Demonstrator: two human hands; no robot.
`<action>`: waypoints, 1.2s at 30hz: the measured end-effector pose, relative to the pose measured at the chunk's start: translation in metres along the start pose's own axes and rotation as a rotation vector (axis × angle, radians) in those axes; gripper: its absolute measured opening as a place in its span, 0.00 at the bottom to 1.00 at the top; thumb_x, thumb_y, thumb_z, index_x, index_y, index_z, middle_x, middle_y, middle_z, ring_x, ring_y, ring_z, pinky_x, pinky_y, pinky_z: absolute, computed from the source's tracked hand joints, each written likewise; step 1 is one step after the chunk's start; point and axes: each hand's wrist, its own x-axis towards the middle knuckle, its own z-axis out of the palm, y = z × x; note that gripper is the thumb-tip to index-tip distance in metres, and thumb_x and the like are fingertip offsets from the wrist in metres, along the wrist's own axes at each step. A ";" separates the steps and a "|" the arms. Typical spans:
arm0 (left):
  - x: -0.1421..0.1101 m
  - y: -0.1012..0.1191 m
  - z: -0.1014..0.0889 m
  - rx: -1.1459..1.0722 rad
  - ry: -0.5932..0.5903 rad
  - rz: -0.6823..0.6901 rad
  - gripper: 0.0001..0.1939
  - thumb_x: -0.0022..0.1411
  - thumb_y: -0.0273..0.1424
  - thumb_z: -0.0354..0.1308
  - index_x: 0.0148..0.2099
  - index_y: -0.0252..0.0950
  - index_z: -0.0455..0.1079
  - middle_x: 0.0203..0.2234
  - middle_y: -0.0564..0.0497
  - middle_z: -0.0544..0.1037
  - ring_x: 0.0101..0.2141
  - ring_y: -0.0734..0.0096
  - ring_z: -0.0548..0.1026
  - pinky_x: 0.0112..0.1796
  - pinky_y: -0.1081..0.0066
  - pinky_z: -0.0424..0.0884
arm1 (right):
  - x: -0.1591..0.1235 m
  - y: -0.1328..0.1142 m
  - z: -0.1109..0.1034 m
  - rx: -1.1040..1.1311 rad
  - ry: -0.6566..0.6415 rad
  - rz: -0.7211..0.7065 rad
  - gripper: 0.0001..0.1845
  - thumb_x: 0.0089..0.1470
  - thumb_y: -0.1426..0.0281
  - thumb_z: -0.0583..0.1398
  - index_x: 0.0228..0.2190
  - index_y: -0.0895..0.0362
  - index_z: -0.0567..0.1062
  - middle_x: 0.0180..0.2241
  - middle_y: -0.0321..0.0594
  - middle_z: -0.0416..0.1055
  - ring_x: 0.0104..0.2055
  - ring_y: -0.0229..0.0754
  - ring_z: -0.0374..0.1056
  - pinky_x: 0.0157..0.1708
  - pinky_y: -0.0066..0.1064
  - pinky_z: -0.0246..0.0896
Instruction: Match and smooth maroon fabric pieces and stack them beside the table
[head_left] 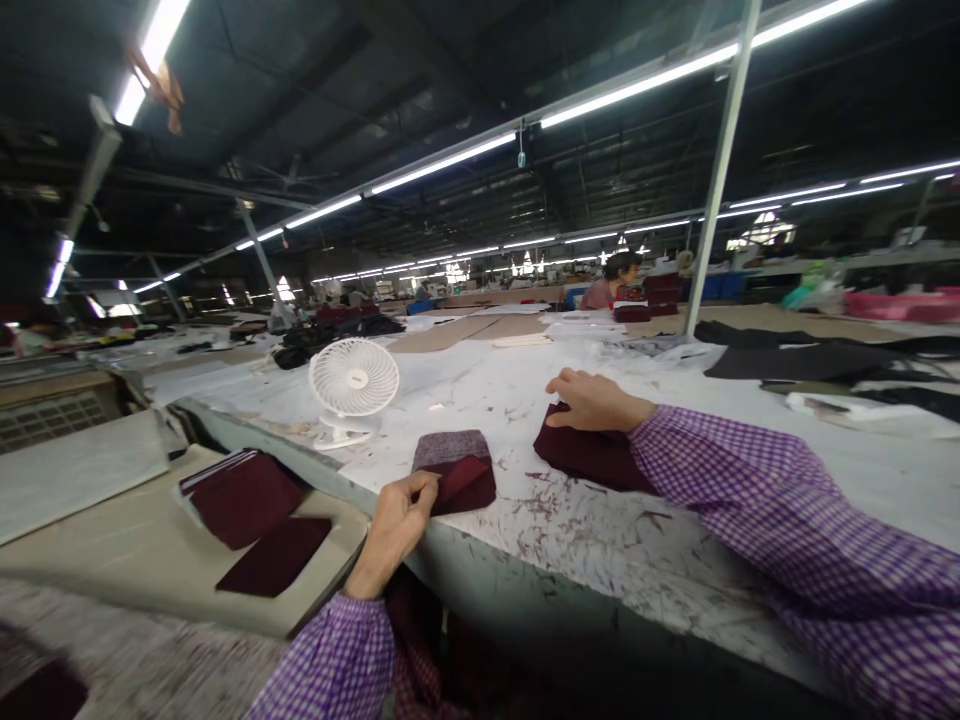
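Observation:
My left hand (397, 520) is closed at the table's front edge, pinching the near left corner of a maroon fabric piece (465, 482). That corner is folded up, showing a redder side. Under and behind it lies a greyish, fuzzy-looking fabric panel (452, 446). To the right, my right hand (592, 400) rests over a stack of maroon fabric (581, 455), thumb on its top left part. A small white item (553, 398) shows between thumb and fingers, too small to name. The stack's right end is partly covered by my checked sleeve.
A white desk fan (355, 380) stands left on the white-covered table (450, 380). More maroon pieces (244, 497) lie on a lower beige surface (142, 540) to the left. Dark fabric sheets (810, 360) lie at right, near a metal post (724, 170). Another person (609, 285) is farther back.

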 end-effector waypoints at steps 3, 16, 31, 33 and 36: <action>0.002 0.000 0.001 -0.019 0.042 -0.029 0.17 0.55 0.39 0.50 0.24 0.34 0.71 0.22 0.52 0.75 0.30 0.65 0.72 0.31 0.72 0.65 | -0.005 0.029 0.004 -0.121 -0.156 0.130 0.37 0.44 0.56 0.64 0.53 0.58 0.64 0.51 0.56 0.61 0.51 0.62 0.62 0.45 0.50 0.58; 0.000 -0.002 0.003 -0.028 0.035 -0.053 0.17 0.56 0.40 0.49 0.28 0.34 0.72 0.24 0.52 0.75 0.31 0.64 0.71 0.33 0.72 0.65 | 0.007 0.091 -0.013 0.162 0.319 0.249 0.20 0.55 0.73 0.49 0.48 0.59 0.71 0.44 0.47 0.73 0.46 0.49 0.67 0.47 0.37 0.59; 0.000 -0.008 0.005 -0.029 0.052 -0.010 0.18 0.59 0.39 0.48 0.28 0.34 0.72 0.24 0.52 0.75 0.31 0.66 0.72 0.33 0.73 0.65 | 0.004 0.111 0.008 0.927 0.011 0.585 0.12 0.46 0.65 0.63 0.33 0.58 0.76 0.33 0.46 0.76 0.33 0.46 0.72 0.31 0.35 0.70; -0.001 -0.006 0.005 -0.028 0.058 -0.014 0.18 0.59 0.39 0.48 0.27 0.34 0.72 0.23 0.52 0.75 0.30 0.66 0.72 0.32 0.73 0.65 | 0.005 0.102 0.011 1.193 -0.066 0.607 0.13 0.44 0.65 0.65 0.33 0.58 0.75 0.33 0.45 0.77 0.31 0.44 0.73 0.28 0.32 0.70; -0.001 -0.006 0.005 -0.026 0.040 -0.008 0.18 0.59 0.39 0.47 0.29 0.34 0.72 0.26 0.52 0.76 0.32 0.65 0.72 0.34 0.73 0.65 | 0.015 0.085 0.024 1.316 -0.153 0.581 0.12 0.43 0.66 0.66 0.32 0.58 0.75 0.31 0.44 0.77 0.30 0.44 0.73 0.27 0.31 0.70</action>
